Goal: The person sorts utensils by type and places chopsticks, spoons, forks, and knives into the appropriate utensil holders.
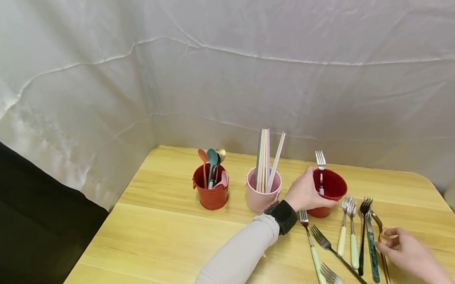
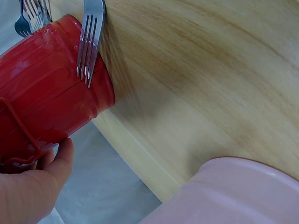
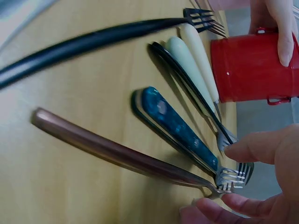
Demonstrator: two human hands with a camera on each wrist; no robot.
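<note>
The left arm, in a pale sleeve, reaches far across the surface [image 1: 177,225]; the left hand [image 1: 306,192] wraps the left side of the red cup [image 1: 331,186], fingers curled round its wall, thumb at the near side; one fork [image 1: 320,164] stands inside the cup, tines up. The right hand [image 1: 407,252] lies low at the near right, fingers narrowly parted and pinching the neck of the copper fork [image 1: 384,253], thumb below and fingertips above its tines; that fork lies flat, rightmost in a row of forks [image 1: 351,238] spread just near of the cup. To the left stand a pink cup [image 1: 261,197] of chopsticks and another red cup holding spoons [image 1: 212,165].
</note>
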